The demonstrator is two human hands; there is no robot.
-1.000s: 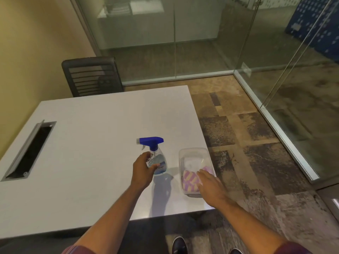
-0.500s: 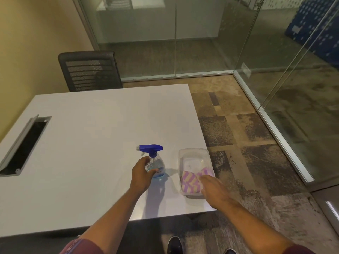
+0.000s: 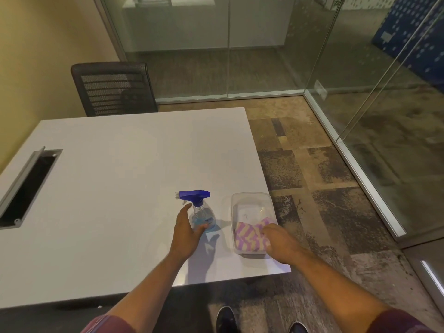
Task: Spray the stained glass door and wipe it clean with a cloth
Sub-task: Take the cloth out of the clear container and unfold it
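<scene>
The left hand (image 3: 186,233) is cupping, fingers spread, against the blue-triggered spray bottle (image 3: 200,212) standing on the white table (image 3: 108,188); the right hand (image 3: 280,241) is pinching the purple-striped cloth (image 3: 248,235) lying inside the clear plastic container (image 3: 251,199).

A white table (image 3: 108,179) carries an upright spray bottle (image 3: 200,212), a clear tub (image 3: 252,203) beside it, and seemingly a recessed cable tray (image 3: 26,186).

Right hand (image 3: 280,240) hides part of the cloth (image 3: 248,235); both sleeves (image 3: 108,324) cut off below
</scene>
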